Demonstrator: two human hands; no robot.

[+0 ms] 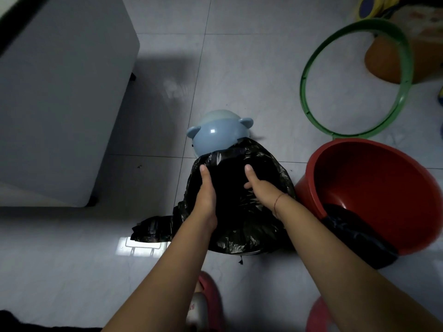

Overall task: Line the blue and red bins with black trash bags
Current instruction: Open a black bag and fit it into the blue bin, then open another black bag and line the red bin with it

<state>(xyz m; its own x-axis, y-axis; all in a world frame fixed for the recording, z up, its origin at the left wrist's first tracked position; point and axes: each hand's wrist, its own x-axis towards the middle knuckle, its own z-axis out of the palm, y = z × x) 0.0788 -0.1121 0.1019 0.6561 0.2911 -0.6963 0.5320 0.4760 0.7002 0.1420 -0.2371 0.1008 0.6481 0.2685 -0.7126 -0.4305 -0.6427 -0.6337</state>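
A blue bin's raised lid, with two small ears, shows above a black trash bag that drapes over the bin and hides its body. My left hand and my right hand both reach into the bag's opening with thumbs up on its far edge, gripping the plastic. To the right stands the red bin, tilted toward me, with another black bag hanging over its near rim.
A white table fills the left. More black bags lie folded on the tiled floor left of the blue bin. A green hoop and an orange ball sit at the far right. My pink slippers are below.
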